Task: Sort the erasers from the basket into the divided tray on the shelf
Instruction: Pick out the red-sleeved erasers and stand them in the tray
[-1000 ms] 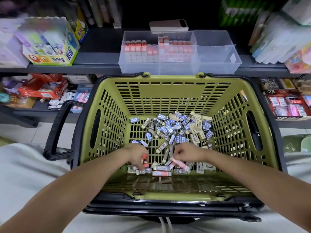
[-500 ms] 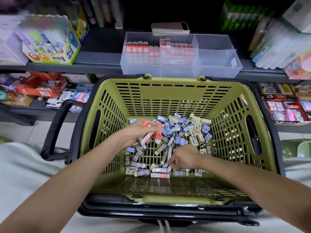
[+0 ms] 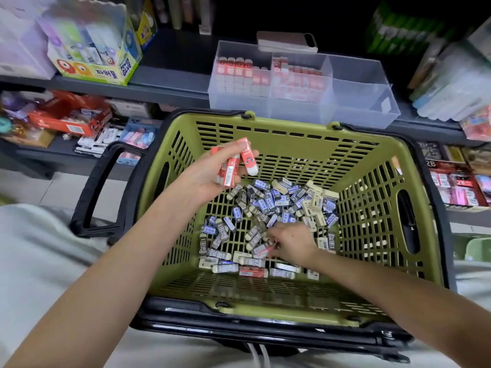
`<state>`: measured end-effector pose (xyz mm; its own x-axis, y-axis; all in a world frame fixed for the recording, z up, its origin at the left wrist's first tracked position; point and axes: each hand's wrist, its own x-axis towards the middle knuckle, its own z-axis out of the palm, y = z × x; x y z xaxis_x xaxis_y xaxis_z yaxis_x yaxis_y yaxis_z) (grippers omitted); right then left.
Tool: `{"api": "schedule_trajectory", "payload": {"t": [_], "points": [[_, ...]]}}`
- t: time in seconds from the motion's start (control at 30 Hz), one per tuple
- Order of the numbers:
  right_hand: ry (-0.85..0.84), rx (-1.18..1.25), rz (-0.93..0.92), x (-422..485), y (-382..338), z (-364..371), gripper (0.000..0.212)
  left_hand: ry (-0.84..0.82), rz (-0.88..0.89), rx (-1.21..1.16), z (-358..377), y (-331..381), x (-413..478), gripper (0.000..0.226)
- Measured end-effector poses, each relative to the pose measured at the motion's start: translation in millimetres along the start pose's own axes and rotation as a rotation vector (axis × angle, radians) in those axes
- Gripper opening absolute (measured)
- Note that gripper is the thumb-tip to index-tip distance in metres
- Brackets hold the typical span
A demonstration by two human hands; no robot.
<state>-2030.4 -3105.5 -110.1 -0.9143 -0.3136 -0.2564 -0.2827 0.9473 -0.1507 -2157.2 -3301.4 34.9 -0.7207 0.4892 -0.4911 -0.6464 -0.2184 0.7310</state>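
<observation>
Red-sleeved erasers (image 3: 235,166): several gripped in curled fingers of left hand (image 3: 207,179), above olive-green slotted plastic basket (image 3: 292,136). Right hand (image 3: 292,243) fingers pinch one red eraser (image 3: 264,250) in mixed eraser pile (image 3: 268,205) on basket floor. Clear divided plastic tray (image 3: 358,107) on shelf (image 3: 172,75) behind, two compartments part-filled.

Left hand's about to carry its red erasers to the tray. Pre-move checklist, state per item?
1. Left hand grip on the red erasers: ok, several are clamped between thumb and fingers, above the pile.
2. Path to the divided tray: ok, nothing in the way over the far rim of the basket.
3. Room in the tray: ok, the left compartment and middle compartment hold red rows with space in front, and the right compartment is empty.
4. Which compartment matches: cannot tell, labels blurred.
5. Right hand: ok, low in the basket, pinching a single red eraser, off the left hand's route.
</observation>
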Motion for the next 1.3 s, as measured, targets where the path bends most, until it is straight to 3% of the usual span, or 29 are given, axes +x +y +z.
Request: {"api": "schedule_trajectory", "payload": {"t": [0.13,0.27,0.4,0.53,0.6,0.7,0.8,0.87,1.0,1.13,1.23,1.3], "points": [[0.036,0.044,0.181,14.8,9.8,-22.5,0.031,0.012,0.008,-0.037,-0.9,4.3,-1.7,0.019],[-0.052,0.048,0.132,10.2,9.1,-27.6,0.041,0.033,0.013,-0.052,-1.8,7.4,-3.4,0.026],[-0.161,-0.174,0.053,9.6,-6.5,-20.9,0.059,0.033,-0.015,-0.101,1.9,6.9,-4.3,0.023],[-0.208,-0.356,0.066,18.0,-17.1,-19.0,0.038,0.037,-0.067,-0.238,-0.2,5.0,-4.0,0.015],[-0.214,-0.331,0.073,17.9,-18.2,-18.4,0.027,0.026,-0.077,-0.255,-1.7,5.9,-4.9,0.017],[-0.176,0.009,0.129,13.8,-9.4,-36.9,0.019,0.065,-0.121,-0.146,-1.6,6.5,-6.9,0.025],[-0.182,0.788,0.298,7.9,-0.8,-71.8,0.019,0.139,-0.118,0.129,1.5,4.6,-9.4,0.040],[-0.116,1.202,0.344,3.0,-0.9,-96.0,0.025,0.194,-0.030,0.293,2.9,2.6,-10.1,0.046],[0.078,1.413,0.302,-1.0,-12.0,-139.8,0.034,0.193,0.107,0.306,8.4,0.0,-12.3,0.042],[0.326,1.387,0.268,2.0,-14.1,-185.9,0.032,0.160,0.157,0.161,18.2,14.0,-12.3,0.052],[0.583,1.146,0.395,17.9,4.6,-218.1,0.029,0.160,0.247,0.148,21.6,31.5,-10.5,0.044],[0.695,0.961,0.488,33.8,22.2,-237.5,0.038,0.169,0.309,0.157,21.9,42.4,-6.8,0.040]]}}
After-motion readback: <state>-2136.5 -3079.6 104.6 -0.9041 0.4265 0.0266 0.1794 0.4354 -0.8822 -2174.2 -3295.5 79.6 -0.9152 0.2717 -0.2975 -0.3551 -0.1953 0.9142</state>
